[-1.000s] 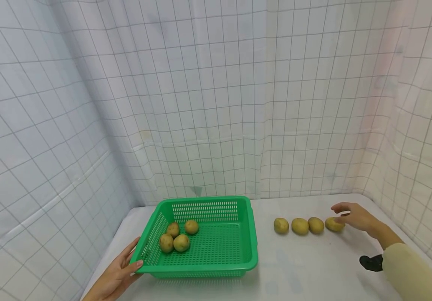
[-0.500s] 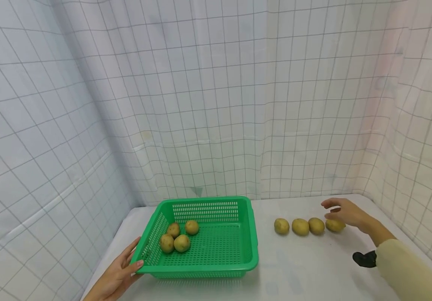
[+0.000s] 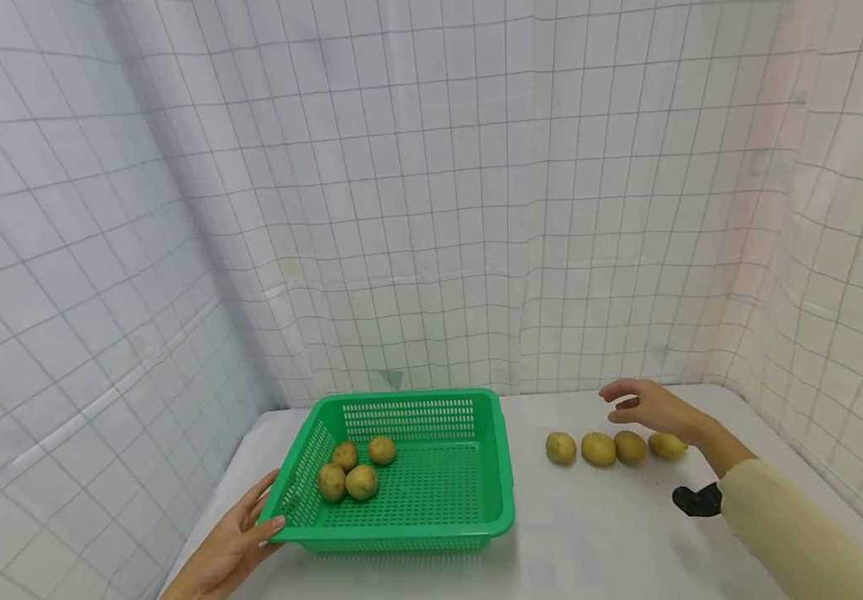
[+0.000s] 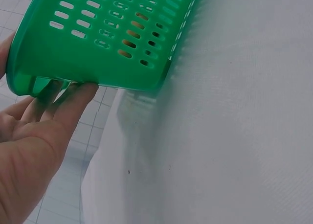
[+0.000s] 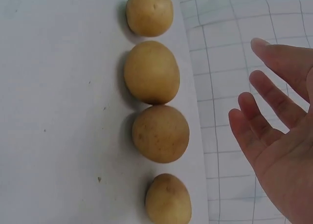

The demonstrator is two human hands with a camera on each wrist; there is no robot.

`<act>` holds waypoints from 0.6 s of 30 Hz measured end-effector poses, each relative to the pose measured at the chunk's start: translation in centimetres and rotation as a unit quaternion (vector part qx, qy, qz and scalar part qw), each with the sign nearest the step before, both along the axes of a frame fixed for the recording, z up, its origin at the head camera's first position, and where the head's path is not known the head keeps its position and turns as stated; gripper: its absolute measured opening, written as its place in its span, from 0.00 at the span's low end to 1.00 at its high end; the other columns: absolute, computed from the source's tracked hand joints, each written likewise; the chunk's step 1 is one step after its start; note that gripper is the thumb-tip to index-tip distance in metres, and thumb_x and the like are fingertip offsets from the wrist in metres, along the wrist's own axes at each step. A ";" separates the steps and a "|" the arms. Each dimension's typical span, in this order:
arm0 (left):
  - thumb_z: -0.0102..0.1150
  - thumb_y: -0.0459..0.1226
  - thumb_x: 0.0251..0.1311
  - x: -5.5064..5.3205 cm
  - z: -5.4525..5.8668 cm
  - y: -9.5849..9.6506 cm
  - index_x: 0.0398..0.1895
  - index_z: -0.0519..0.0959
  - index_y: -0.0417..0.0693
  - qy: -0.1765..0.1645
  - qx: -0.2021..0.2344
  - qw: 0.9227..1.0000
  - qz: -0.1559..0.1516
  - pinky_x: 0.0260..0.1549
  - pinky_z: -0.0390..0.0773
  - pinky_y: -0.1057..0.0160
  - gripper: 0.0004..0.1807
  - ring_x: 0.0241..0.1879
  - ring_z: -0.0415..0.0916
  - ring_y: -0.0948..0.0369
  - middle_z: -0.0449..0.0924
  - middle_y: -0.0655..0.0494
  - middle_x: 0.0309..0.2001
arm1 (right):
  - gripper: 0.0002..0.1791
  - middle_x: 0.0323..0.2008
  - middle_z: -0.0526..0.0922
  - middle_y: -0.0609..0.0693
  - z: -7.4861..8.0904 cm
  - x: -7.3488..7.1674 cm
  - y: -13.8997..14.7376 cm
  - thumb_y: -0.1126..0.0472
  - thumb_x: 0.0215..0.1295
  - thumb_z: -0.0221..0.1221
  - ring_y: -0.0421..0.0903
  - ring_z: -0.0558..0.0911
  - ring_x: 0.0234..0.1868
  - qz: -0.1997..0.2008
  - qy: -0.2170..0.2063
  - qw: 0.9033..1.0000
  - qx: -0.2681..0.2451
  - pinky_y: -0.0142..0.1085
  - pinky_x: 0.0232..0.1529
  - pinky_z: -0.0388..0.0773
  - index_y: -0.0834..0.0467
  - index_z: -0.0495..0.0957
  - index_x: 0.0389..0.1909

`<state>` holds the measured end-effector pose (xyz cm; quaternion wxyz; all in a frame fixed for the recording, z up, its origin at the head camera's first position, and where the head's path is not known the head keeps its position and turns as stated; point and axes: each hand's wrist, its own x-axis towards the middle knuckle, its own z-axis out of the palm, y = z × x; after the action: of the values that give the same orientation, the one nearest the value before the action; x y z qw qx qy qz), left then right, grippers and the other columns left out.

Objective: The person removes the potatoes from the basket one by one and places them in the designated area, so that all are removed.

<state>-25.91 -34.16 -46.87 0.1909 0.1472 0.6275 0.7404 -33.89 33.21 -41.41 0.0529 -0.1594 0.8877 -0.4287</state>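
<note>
A green plastic basket (image 3: pixel 401 533) with slotted walls sits left of centre, several potatoes (image 3: pixel 361 482) clustered in its left half. My left hand (image 3: pixel 224 546) grips its front left corner, thumb over the rim; in the left wrist view the fingers (image 4: pixel 78 101) reach under the edge. On the right, several more potatoes stand in a row, from a leftmost potato (image 3: pixel 561 448) to a rightmost potato (image 3: pixel 667 446). Over the back of that row hovers my right hand (image 3: pixel 652 408), holding nothing. The right wrist view has its fingers (image 5: pixel 244 126) spread beside the row of potatoes (image 5: pixel 160 134).
A white cloth covers the table (image 3: pixel 574 533). Grid-patterned white curtains (image 3: pixel 416 208) hang close behind it and on both sides. A black strap end (image 3: pixel 697 501) hangs from the right sleeve (image 3: pixel 784 517).
My right hand has moved left and slightly up, from the rightmost potato to above the middle of the row. My left hand, the basket and the potatoes stay in place.
</note>
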 end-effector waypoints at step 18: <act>0.45 0.28 0.80 0.3 0.0 0.3 0.83 0.26 0.43 0.003 -0.020 0.999 0.037 0.61 0.75 0.53 0.45 0.65 0.71 0.58 0.55 0.62 0.70 | 0.26 0.62 0.77 0.57 1.1 -1.8 -5.8 0.56 0.70 0.68 0.65 0.72 0.66 0.009 -0.029 0.999 0.008 0.59 0.63 0.72 0.60 0.77 0.65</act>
<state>-25.63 -33.89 -46.91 0.1650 0.1223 0.6477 0.7337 -35.73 27.41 -40.32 0.0840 -0.1545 0.8876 -0.4258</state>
